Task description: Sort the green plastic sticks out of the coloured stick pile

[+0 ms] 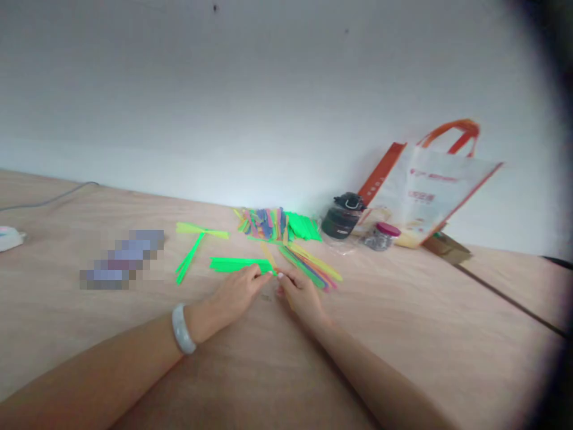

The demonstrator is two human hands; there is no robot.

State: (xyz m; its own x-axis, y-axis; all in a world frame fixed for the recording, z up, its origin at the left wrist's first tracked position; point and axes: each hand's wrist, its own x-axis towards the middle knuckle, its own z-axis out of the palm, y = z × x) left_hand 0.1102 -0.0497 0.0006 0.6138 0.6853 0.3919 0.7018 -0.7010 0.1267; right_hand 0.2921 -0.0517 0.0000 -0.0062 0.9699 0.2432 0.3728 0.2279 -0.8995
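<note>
Head view: above the worktop (447, 322), the left hand (237, 294) and right hand (302, 295) meet, each grip apparently pinching a small green piece (275, 273) beside an orange strip (268, 254). The step looks like fitting parts together; it calls for steady, aligned fingertips. Green sticks (235, 264) lie just left, a yellow-bladed propeller toy (191, 257) farther left. Lettering on the shopping bag (430, 191) and dark bottle (339, 223), far right, is too blurred to read.

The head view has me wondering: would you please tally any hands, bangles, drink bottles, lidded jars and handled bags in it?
Hands (left hand, right hand): 2
Bangle: 1
Drink bottle: 1
Lidded jar: 1
Handled bag: 1
Total: 6
</note>
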